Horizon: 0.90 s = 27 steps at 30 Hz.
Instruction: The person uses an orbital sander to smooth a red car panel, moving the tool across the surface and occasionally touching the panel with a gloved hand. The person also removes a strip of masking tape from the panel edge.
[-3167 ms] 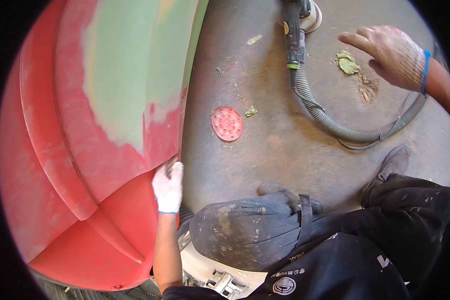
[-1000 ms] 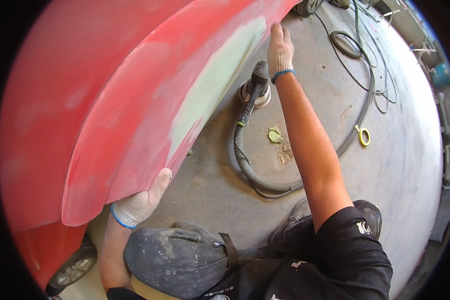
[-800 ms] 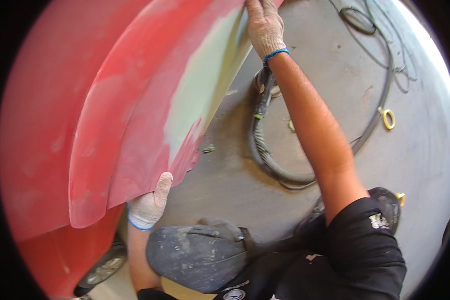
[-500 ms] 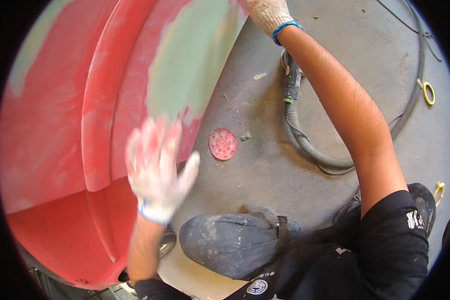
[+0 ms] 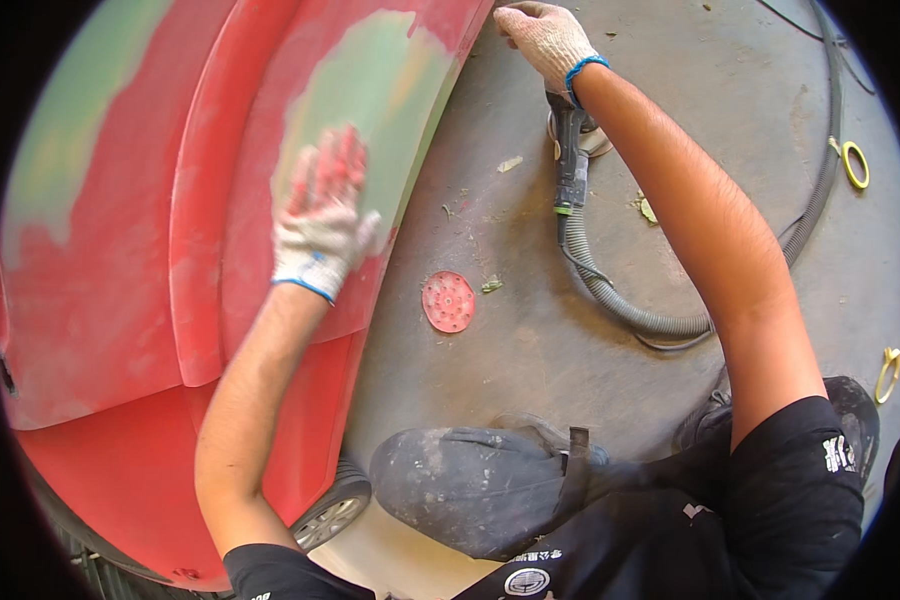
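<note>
- At scene left: red car panel (image 5: 255,190), green patch (image 5: 382,90) toward its far right.
- Left hand (image 5: 322,215) has shifted farther, onto the patch's near part; handwork seems centred there. Palm down, blurred fingers near-straight, close together, thumb apart.
- Right hand (image 5: 548,45) by panel's far edge, fingers bent; can't tell whether gripping.

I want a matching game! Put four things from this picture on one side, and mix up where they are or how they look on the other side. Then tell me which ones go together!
Things:
1. Gloved left hand
2. Round disc
3. Hose
4. Wheel

Places and looks:
A. Grey and ridged, curving across the floor
B. Next to the bent knee in the picture
C. Over the green patch on the red car panel
D. Pinkish red and dotted with holes

Right pairs: 1-C, 2-D, 3-A, 4-B
</note>
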Motion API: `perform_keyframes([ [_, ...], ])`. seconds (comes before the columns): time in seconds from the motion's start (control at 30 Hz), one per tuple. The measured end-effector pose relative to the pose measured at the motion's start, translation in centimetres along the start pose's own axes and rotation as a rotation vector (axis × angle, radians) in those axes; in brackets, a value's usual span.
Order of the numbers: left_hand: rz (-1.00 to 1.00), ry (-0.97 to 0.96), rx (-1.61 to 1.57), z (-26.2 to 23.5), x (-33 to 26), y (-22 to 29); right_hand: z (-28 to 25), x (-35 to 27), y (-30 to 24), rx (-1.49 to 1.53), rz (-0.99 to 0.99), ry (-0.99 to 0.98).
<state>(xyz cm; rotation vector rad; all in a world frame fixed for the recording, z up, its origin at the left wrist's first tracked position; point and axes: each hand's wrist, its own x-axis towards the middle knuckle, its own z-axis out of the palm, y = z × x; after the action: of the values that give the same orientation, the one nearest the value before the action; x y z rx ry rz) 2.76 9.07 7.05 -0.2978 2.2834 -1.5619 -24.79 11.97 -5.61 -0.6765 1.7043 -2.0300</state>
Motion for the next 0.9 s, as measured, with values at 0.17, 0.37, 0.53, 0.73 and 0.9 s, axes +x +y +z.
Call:
perform_keyframes([
  [0.17,-0.243,-0.004,0.159,-4.0,5.5,-2.1,-4.3,-1.8,5.1,-0.348,0.159,-0.056],
  [0.37,-0.051,-0.047,-0.062,1.0,0.5,3.3,-4.3,-5.2,3.1,-0.625,0.352,-0.071],
  [0.53,-0.294,0.063,-0.137,-1.0,0.1,-1.1,-4.6,-6.1,5.9,-0.702,0.334,0.149],
  [0.73,-0.274,0.052,-0.081,-0.4,-0.1,1.1,-4.4,-6.6,6.9,-0.663,0.311,0.269],
  [0.9,-0.219,0.018,-0.123,1.0,-1.1,2.7,-5.3,-8.0,8.6,-0.653,0.449,0.298],
])
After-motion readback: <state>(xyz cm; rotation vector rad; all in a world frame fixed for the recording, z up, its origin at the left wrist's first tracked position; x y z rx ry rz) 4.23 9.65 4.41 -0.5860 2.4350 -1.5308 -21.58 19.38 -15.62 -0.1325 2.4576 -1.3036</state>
